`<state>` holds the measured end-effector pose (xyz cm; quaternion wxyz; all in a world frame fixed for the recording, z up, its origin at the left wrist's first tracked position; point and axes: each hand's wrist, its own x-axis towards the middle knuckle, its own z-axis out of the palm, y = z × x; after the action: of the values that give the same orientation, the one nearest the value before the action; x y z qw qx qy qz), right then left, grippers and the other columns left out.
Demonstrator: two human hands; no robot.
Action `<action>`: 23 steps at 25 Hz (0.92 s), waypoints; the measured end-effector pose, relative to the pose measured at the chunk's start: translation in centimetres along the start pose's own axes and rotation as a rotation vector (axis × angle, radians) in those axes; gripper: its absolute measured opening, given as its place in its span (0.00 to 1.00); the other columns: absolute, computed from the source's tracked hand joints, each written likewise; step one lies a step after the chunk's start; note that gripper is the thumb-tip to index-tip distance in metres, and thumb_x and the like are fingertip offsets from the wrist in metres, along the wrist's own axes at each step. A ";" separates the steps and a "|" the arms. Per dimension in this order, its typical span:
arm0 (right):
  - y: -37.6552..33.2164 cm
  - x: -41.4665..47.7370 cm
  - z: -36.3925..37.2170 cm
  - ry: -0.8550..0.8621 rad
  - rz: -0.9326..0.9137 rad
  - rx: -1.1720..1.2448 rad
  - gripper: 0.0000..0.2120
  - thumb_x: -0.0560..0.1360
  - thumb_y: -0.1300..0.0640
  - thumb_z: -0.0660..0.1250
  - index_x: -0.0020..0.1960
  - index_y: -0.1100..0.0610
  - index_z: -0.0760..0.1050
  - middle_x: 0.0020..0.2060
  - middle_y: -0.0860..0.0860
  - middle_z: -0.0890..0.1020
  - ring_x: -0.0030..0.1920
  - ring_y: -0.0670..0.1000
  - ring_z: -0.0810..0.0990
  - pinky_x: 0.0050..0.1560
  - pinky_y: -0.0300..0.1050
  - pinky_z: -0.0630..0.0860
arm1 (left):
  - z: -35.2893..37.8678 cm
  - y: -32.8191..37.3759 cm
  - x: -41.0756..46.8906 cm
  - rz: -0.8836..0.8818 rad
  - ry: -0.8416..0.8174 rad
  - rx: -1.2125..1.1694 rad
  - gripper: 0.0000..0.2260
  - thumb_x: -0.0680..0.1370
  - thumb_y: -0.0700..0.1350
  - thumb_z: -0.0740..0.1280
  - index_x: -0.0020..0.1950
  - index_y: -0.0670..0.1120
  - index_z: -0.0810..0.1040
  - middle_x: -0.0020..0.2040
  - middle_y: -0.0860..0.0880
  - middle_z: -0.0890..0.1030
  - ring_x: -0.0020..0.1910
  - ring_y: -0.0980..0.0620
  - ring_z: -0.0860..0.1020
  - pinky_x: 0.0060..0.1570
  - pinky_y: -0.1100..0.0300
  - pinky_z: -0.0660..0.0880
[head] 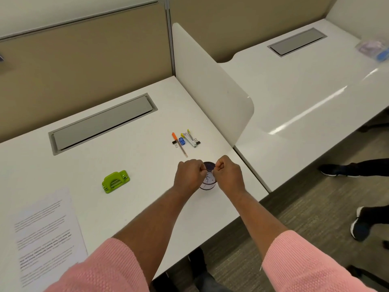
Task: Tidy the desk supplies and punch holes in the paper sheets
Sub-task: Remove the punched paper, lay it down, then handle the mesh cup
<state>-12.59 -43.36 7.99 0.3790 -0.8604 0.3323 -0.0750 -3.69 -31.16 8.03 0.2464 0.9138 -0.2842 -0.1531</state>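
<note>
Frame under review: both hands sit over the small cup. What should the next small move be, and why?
Probably release into the cup whatever the left hand and right hand seem to pinch between them; it is too small to identify. Both hands hover curled right above its open mouth, while the loose supplies beyond it lie on the desk awaiting collection.

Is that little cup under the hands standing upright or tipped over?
Upright. The cup stands on its base on the desk, its round mouth facing up between the left hand and right hand.
</note>
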 end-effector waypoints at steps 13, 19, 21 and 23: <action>0.2 -1.5 1.1 -0.028 -0.130 -0.018 0.06 0.76 0.64 0.67 0.49 0.54 0.78 0.45 0.50 0.83 0.44 0.48 0.82 0.44 0.38 0.81 | 0.1 -0.9 -1.3 0.067 0.071 0.120 0.09 0.75 0.50 0.65 0.47 0.55 0.86 0.44 0.54 0.81 0.48 0.51 0.74 0.50 0.51 0.67; -0.2 -2.2 1.2 0.003 -0.137 -0.028 0.04 0.78 0.59 0.69 0.52 0.54 0.79 0.46 0.49 0.84 0.46 0.47 0.82 0.47 0.38 0.82 | -0.1 -1.2 -1.9 0.088 0.103 0.110 0.05 0.74 0.53 0.69 0.43 0.54 0.84 0.42 0.54 0.80 0.47 0.52 0.74 0.50 0.53 0.65; -0.2 -2.4 1.2 0.015 -0.132 -0.009 0.06 0.78 0.61 0.68 0.54 0.55 0.80 0.48 0.50 0.84 0.48 0.48 0.83 0.50 0.41 0.82 | -0.2 -1.2 -2.0 0.095 0.104 0.095 0.04 0.73 0.52 0.70 0.43 0.53 0.82 0.42 0.54 0.79 0.47 0.52 0.74 0.50 0.53 0.66; -0.2 -2.7 1.3 0.014 -0.128 0.019 0.10 0.78 0.63 0.67 0.59 0.56 0.79 0.53 0.51 0.83 0.53 0.50 0.83 0.54 0.41 0.82 | -0.2 -1.3 -2.1 0.111 0.103 0.057 0.05 0.72 0.51 0.71 0.47 0.53 0.81 0.44 0.55 0.80 0.49 0.51 0.75 0.50 0.54 0.64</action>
<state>-14.06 -40.81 7.51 0.3791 -0.8758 0.2784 -0.1084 -4.73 -28.92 7.79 0.2427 0.9101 -0.3254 -0.0836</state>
